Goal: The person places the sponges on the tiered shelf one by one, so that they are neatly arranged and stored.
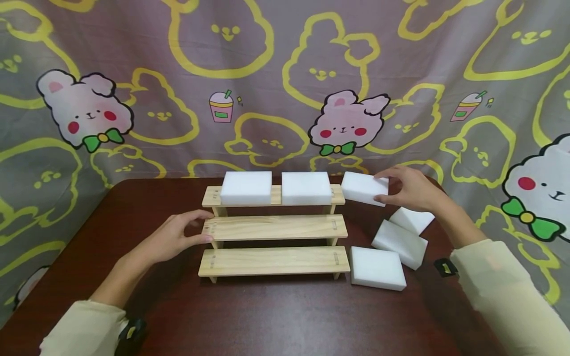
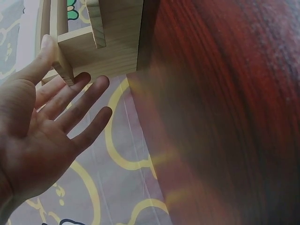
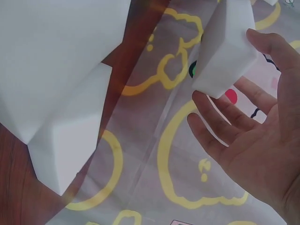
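Note:
A three-tier wooden stand (image 1: 274, 227) stands on the table. At the left end of its middle board is my left hand (image 1: 175, 237), its thumb and fingertips pinching the board's edge. In the left wrist view, the other fingers of that hand (image 2: 51, 117) spread out below the board (image 2: 65, 65). My right hand (image 1: 409, 188) pinches a white foam block (image 1: 362, 188) between thumb and fingers, level with the top board's right end. Two more foam blocks, a left one (image 1: 246, 187) and a right one (image 1: 306, 187), lie side by side on the top board.
Right of the stand lie three white foam blocks: a front one (image 1: 378, 268), a middle one (image 1: 401, 243) and a partly covered rear one (image 1: 411, 220). The dark red table (image 1: 276, 316) meets a patterned curtain (image 1: 267, 99) at the back.

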The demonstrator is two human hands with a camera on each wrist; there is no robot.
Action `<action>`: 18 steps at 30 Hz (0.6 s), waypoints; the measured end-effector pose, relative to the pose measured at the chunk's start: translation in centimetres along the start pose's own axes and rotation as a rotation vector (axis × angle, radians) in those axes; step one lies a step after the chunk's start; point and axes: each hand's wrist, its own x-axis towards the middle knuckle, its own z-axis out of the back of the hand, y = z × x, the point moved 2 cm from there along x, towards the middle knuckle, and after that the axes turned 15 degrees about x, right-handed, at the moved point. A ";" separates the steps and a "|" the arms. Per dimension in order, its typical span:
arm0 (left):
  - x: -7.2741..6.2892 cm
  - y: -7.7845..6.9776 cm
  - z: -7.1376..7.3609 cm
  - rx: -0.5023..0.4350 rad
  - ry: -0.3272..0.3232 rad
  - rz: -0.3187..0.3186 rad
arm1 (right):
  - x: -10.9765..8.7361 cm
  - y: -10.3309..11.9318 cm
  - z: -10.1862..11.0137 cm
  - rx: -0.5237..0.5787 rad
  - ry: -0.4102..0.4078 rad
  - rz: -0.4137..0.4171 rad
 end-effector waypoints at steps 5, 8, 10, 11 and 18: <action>-0.1 0.0 0.0 0.013 0.001 0.004 | -0.2 -0.2 0.5 0.025 -0.021 0.010; -0.1 0.0 0.0 0.015 0.002 0.003 | -0.3 -0.1 0.8 0.033 -0.042 0.019; -0.1 0.0 0.0 0.014 0.004 0.002 | -0.4 -0.1 1.0 0.046 -0.055 0.016; -0.1 0.0 0.0 0.014 0.005 0.001 | -0.5 0.1 1.1 0.060 -0.061 0.010; 0.0 0.0 0.0 0.013 0.001 -0.008 | -1.3 1.4 2.1 0.126 -0.110 0.032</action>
